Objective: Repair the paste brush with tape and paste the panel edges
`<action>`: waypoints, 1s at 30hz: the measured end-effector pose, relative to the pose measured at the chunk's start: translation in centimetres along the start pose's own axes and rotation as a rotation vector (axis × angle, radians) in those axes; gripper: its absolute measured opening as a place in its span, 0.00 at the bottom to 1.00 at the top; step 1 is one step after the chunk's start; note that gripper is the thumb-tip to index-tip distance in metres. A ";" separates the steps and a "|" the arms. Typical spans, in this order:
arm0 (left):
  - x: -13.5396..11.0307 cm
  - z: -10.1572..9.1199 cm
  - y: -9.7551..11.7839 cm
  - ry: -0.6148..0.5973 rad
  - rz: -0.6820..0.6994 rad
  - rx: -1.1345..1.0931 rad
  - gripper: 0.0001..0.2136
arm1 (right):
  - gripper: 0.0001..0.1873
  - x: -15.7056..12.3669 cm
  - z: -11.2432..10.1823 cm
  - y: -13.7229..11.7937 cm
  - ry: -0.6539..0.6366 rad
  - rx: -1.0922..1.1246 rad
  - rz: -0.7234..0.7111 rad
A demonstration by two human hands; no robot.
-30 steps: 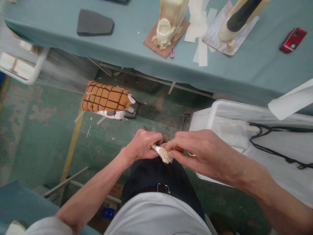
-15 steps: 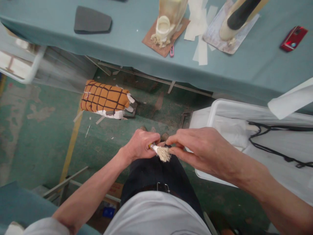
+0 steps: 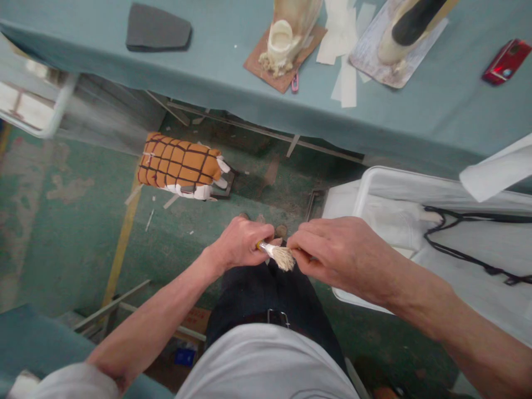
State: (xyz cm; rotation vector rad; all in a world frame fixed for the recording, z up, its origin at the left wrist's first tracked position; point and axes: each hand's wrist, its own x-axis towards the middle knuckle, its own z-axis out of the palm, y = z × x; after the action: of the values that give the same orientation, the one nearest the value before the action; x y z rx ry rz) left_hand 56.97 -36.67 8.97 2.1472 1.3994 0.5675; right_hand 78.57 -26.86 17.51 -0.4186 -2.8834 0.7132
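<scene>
A paintbrush is mid-view, above dark trousers. Bristles could come loose if pulled hard; a slack hold might let the handle twist. Its long axis runs ten to four o'clock, bristles toward four. The left hand curls round the handle. At three o'clock, the right hand's fingertips meet beside the bristles; whether they grip any, I cannot tell.

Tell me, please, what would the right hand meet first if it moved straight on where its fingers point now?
The right hand would probably meet the bristles of the brush first; its fingertips are at their edge, perhaps touching. Depth is hard to judge, but the left hand, gripping the brush, seems to lie beyond.
</scene>
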 end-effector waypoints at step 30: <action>-0.8 0.7 0.8 0.189 -0.054 -0.036 0.17 | 0.10 -1.8 1.6 -4.3 0.357 -0.005 0.174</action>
State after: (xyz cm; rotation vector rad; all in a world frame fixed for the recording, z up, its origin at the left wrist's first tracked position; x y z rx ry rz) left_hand 57.61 -37.83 8.91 2.0646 1.5289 0.7864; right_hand 78.99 -31.73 17.99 -0.7233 -2.5348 0.5857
